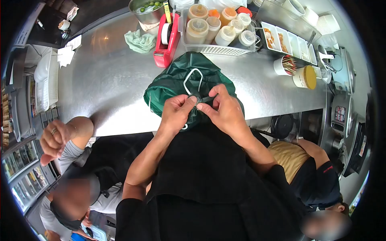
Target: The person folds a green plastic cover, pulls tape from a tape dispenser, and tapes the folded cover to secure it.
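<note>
A dark green bag [167, 82] with white cord loops sits at the front edge of the steel counter [104, 80], right in front of my body. Over its middle my left hand [177, 110] pinches a dark strip of the bag between thumb and fingers. Close beside it, my right hand [223, 108] grips the other side of that dark strip, its thumb near my left thumb. One white cord loop [193, 76] stands up just beyond my fingertips. The exact shape of what lies between the fingertips is too small to tell.
Behind the bag are a red tape dispenser [166, 44], a crumpled cloth [140, 41] and a basket [217, 49] of sauce bottles. A cup of sticks [284, 66] and a yellow-lidded tub [305, 77] stand right. One person [76, 136] is at the left, another [309, 164] at the right.
</note>
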`<state>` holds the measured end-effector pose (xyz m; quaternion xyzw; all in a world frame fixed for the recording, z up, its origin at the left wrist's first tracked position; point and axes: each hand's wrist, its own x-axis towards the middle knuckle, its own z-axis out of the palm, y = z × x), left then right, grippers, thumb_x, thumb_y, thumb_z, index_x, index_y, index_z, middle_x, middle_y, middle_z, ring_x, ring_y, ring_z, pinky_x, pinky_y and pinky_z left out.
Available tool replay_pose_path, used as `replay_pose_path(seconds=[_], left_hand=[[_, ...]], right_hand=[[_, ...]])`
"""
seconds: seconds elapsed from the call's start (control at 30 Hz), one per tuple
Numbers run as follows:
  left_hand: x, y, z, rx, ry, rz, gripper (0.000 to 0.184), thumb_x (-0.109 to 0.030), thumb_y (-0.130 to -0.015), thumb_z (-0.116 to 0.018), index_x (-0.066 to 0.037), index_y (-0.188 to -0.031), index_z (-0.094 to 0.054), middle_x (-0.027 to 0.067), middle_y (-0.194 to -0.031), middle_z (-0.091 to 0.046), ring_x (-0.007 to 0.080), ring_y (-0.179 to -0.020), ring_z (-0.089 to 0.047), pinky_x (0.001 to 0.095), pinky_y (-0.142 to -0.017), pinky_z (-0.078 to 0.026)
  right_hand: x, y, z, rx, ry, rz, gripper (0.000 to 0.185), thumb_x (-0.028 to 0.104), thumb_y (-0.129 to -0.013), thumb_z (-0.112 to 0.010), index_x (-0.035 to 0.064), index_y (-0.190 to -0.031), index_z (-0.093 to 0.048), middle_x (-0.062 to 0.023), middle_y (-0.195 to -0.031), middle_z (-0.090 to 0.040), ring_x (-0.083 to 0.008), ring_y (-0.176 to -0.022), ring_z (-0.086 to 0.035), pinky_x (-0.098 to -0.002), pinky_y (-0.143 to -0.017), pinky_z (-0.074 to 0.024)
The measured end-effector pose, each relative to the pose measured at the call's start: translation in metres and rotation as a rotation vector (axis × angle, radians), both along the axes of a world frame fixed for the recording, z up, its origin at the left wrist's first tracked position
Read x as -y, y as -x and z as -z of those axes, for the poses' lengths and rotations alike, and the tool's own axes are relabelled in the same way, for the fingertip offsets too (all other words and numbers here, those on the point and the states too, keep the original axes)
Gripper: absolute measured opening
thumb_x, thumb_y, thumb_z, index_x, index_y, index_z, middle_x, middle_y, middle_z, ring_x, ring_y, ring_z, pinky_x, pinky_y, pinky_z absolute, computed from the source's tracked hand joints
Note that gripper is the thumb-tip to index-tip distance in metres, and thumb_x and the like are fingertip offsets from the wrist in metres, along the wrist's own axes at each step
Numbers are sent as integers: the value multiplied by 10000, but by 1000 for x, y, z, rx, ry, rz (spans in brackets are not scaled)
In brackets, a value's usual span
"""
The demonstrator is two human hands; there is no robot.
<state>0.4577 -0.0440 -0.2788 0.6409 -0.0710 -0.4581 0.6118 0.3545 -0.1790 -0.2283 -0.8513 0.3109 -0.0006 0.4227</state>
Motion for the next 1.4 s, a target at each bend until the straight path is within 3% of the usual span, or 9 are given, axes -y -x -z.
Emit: replay_pose_path(seconds=[0.2,0.37,0.5,0.53,0.6,0.77,1.0,1.13,1.4], left_hand=[[5,3,-1,74,-1,-48,266,-226,-960,-579,-50,-763,-605,-91,-619,-466,2,-526,-349,215,-454,-268],[4,0,-1,11,-53,-11,345,-308,-915,-654,-70,-681,-568,-94,-585,-448,5,-521,-336,227,-444,-254],[6,8,22,202,-9,-38,303,-204,-870,-697,-63,-648,-547,-66,-565,-472,20,-521,-371,247,-440,-293],[4,8,12,213,30,-18,176,-153,-885,-682,-61,-754,-608,-88,-639,-498,13,-556,-388,219,-471,-308],[4,9,2,164,28,-55,200,-152,-885,-685,-83,-739,-568,-93,-645,-480,13,-561,-378,220,-470,-302],[5,6,36,153,8,-44,366,-296,-867,-712,-76,-627,-545,-70,-564,-455,32,-530,-365,261,-454,-306],[-1,-7,4,69,42,-22,454,-337,-859,-721,-64,-579,-490,-63,-535,-415,37,-525,-328,279,-446,-270],[1,-9,20,153,54,-1,378,-324,-865,-717,-70,-644,-546,-76,-594,-460,26,-547,-368,241,-466,-289],[-3,-9,30,-9,48,78,144,-164,-865,-688,-21,-885,-686,-32,-761,-640,40,-645,-520,220,-576,-421]], right_hand=[[14,10,-5,87,-369,-85,442,194,-780,-777,43,-1094,-505,-40,-661,-547,-137,-574,-530,-285,-546,-433],[33,-8,-6,251,-363,40,181,80,-848,-697,27,-985,-591,26,-705,-573,-46,-590,-449,-223,-556,-411],[35,-71,44,340,-486,-3,142,134,-883,-667,20,-957,-624,-3,-799,-615,-77,-718,-541,-235,-654,-452],[35,-87,57,300,-510,-24,154,159,-893,-664,26,-963,-630,6,-829,-620,-79,-761,-552,-237,-685,-455],[28,-123,80,179,-756,114,187,223,-881,-681,73,-987,-648,6,-818,-631,-96,-706,-549,-248,-625,-447],[23,-191,113,25,-672,284,367,427,-809,-722,71,-870,-658,4,-653,-523,-106,-559,-466,-292,-451,-352],[-4,-211,76,52,-682,438,237,318,-794,-718,108,-846,-621,14,-678,-540,-113,-587,-457,-277,-527,-350],[-19,-211,56,261,-675,427,233,198,-808,-714,1,-922,-666,-51,-812,-650,-143,-647,-523,-312,-605,-391],[-30,-199,114,239,-574,432,257,165,-827,-711,-37,-984,-687,-52,-893,-671,-139,-773,-581,-304,-697,-452]])
